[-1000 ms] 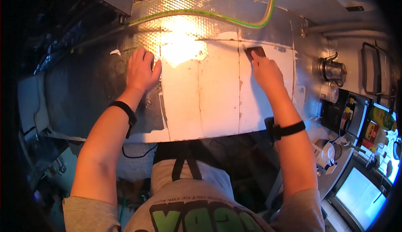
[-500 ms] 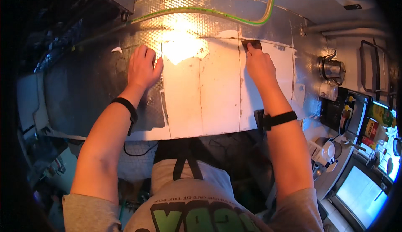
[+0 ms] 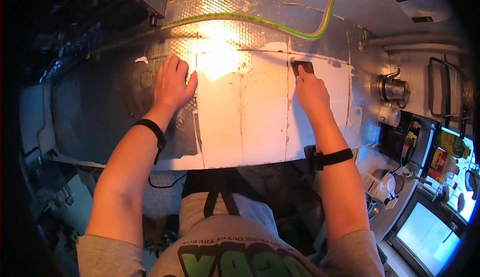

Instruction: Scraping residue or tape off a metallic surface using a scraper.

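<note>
My right hand [image 3: 313,93] grips a dark, flat scraper [image 3: 303,67], index finger stretched along it, on the right part of the white surface [image 3: 265,122]. The scraper lies just on the near side of the torn foil edge. To the left, my left hand [image 3: 172,83] rests palm down on the silvery foil covering [image 3: 115,102], with thumb apart from the fingers and nothing held. Foil still covers the left side and the far strip, while white board with dark seams shows in the middle and right.
A clear green-striped hose [image 3: 255,19] runs along the back. At the right stand a metal kettle [image 3: 395,88], a white jar [image 3: 389,116] and a screen-like panel [image 3: 427,236]. A dark metal appliance [image 3: 135,0] stands far left. One white scrap [image 3: 142,59] lies beyond my left hand.
The scraper in my right hand has slid slightly toward me, away from the torn foil edge. My left hand stays in place on the foil. The whole view has shifted a little.
</note>
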A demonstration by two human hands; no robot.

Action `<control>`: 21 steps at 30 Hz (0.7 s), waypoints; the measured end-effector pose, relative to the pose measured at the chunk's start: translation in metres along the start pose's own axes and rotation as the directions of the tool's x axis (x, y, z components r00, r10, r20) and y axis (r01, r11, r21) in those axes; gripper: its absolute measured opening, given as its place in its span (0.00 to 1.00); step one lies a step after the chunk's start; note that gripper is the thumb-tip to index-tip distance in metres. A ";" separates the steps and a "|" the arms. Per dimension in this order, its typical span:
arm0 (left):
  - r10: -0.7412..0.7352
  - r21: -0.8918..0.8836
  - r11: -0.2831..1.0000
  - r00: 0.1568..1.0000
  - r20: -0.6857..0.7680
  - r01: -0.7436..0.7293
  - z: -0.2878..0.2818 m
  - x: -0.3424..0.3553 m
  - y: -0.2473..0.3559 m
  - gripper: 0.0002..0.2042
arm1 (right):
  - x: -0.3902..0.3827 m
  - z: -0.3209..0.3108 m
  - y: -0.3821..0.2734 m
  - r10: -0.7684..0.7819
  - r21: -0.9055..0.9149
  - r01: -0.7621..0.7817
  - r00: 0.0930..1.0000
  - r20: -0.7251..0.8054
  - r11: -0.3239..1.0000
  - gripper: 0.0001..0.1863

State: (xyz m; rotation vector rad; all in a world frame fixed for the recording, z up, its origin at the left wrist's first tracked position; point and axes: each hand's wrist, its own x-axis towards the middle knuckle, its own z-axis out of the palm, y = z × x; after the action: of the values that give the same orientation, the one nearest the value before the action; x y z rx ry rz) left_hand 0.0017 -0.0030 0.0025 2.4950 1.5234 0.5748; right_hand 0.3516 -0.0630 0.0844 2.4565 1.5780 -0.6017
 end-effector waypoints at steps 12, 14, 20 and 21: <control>-0.021 -0.008 1.000 1.000 0.014 0.022 0.002 0.003 -0.001 0.12 | 0.005 0.003 0.001 0.001 -0.066 -0.006 0.997 -0.074 0.998 0.19; -0.013 -0.008 1.000 1.000 0.011 0.013 0.000 0.000 0.000 0.12 | 0.006 0.003 0.001 -0.002 -0.054 -0.003 0.996 -0.094 0.999 0.19; -0.038 0.005 0.999 0.997 0.065 0.037 0.000 -0.003 0.000 0.11 | 0.008 0.014 0.012 -0.037 0.025 0.041 0.988 -0.147 0.999 0.22; -0.047 0.011 0.999 0.996 0.070 0.046 -0.001 -0.001 -0.002 0.11 | 0.005 0.019 0.012 -0.061 0.020 0.066 0.982 -0.177 0.998 0.22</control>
State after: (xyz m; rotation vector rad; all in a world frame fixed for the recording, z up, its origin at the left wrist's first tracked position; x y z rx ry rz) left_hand -0.0011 -0.0027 0.0028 2.4520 1.5576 0.4678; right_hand 0.3595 -0.0701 0.0644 2.5490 1.7286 -0.4255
